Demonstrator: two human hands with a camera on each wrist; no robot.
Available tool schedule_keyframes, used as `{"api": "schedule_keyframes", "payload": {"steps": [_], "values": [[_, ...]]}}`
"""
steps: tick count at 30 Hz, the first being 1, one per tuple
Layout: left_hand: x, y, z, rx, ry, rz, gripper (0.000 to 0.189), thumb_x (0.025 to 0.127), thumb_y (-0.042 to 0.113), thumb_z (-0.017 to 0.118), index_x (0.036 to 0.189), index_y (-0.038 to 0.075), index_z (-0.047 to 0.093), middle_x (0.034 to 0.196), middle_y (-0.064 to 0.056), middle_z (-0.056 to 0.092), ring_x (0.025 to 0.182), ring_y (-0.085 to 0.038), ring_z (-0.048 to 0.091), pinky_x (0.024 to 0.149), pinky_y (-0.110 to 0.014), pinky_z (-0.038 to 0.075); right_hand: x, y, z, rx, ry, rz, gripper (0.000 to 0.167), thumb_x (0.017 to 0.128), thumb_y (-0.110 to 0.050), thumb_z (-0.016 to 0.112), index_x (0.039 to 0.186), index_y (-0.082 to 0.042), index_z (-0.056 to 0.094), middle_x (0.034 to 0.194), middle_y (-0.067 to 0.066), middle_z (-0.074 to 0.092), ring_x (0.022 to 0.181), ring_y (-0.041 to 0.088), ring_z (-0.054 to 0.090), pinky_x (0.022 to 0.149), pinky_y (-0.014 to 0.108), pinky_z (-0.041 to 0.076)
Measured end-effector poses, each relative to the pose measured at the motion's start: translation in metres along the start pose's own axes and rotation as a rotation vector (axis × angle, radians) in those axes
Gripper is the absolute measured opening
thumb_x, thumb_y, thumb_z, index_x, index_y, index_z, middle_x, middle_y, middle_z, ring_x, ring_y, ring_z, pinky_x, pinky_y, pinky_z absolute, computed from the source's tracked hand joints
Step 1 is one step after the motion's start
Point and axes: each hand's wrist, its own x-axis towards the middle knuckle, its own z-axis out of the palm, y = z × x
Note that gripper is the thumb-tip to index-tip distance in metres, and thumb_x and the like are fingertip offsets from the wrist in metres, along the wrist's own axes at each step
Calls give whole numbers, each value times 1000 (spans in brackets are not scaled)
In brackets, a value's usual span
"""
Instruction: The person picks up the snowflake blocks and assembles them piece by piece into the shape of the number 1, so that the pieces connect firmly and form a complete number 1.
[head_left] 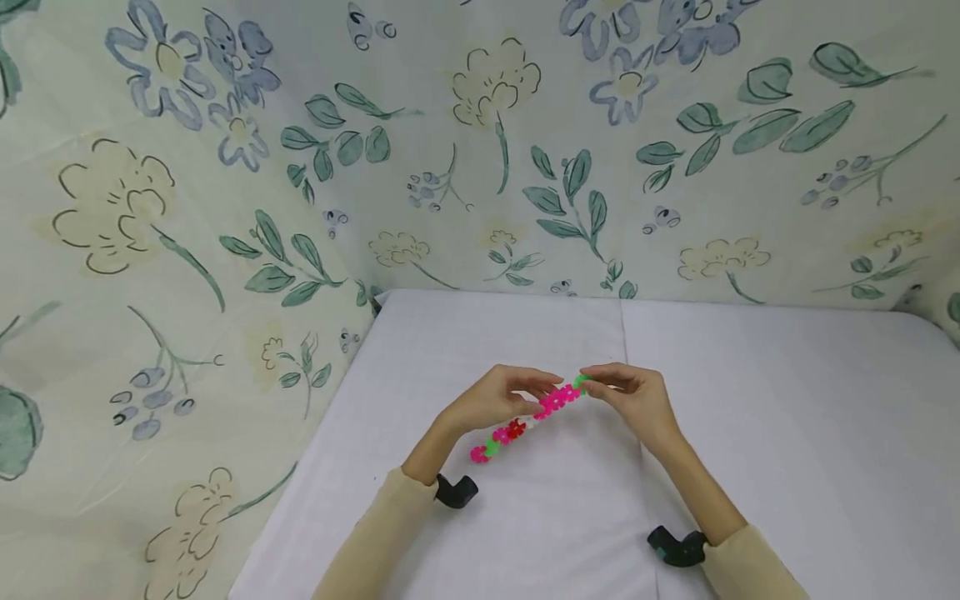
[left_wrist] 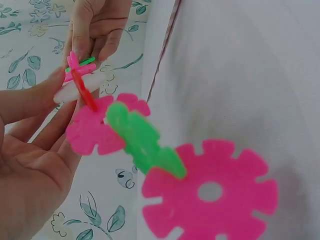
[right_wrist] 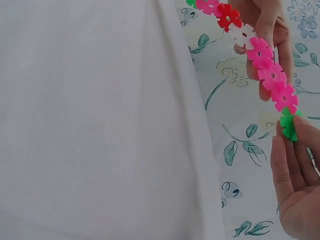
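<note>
A chain of slotted plastic flower discs [head_left: 557, 401] hangs slanted above the white table, its lower end to the left. From that end the colours run pink [left_wrist: 250, 185], green [left_wrist: 145, 140], pink, red [right_wrist: 229, 18], white [right_wrist: 243, 36], several pink and green. My left hand [head_left: 491, 400] grips the chain around its middle, by the white and pink discs, with fingers behind it. My right hand [head_left: 639, 402] pinches the green disc [right_wrist: 288, 126] at the upper right end between thumb and fingers.
A white cloth covers the table [head_left: 787, 433], with a seam running front to back. Floral fabric [head_left: 420, 167] hangs behind and on the left. Black curved pieces [head_left: 677, 547] sit at both wrists, by the beige sleeves [head_left: 378, 533].
</note>
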Motion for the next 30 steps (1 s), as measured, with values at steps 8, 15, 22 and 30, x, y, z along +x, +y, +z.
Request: {"api": "schedule_keyframes", "payload": {"steps": [8,15,22,30], "values": [[1,5,5,-57,50,-75,49,95,1,70,142,12,63,129,-10,73,112,-20,69,88,-30,61,0,0,0,71,-59,32,33,93,-12,78,122,1,73,112,-3,77,101,2,72,86,22,61],[5,6,11,-41,150,-136,37,94,0,70,130,7,71,126,-8,74,102,-18,70,81,-30,62,-5,-3,6,-27,-112,97,50,97,-18,75,144,-11,60,146,12,60,132,29,59,93,17,56],[9,5,20,-40,271,-186,38,93,3,72,130,11,72,122,-6,75,97,-15,70,74,-27,61,-18,-8,23,-130,-3,99,56,98,-17,73,150,-12,53,120,18,65,108,29,69,83,13,56],[16,7,27,-87,296,-187,43,92,2,73,134,8,69,122,-12,72,98,-19,69,71,-28,63,-30,-7,38,58,-96,94,72,97,-5,71,160,-8,36,107,25,65,83,14,76,76,26,63]]}}
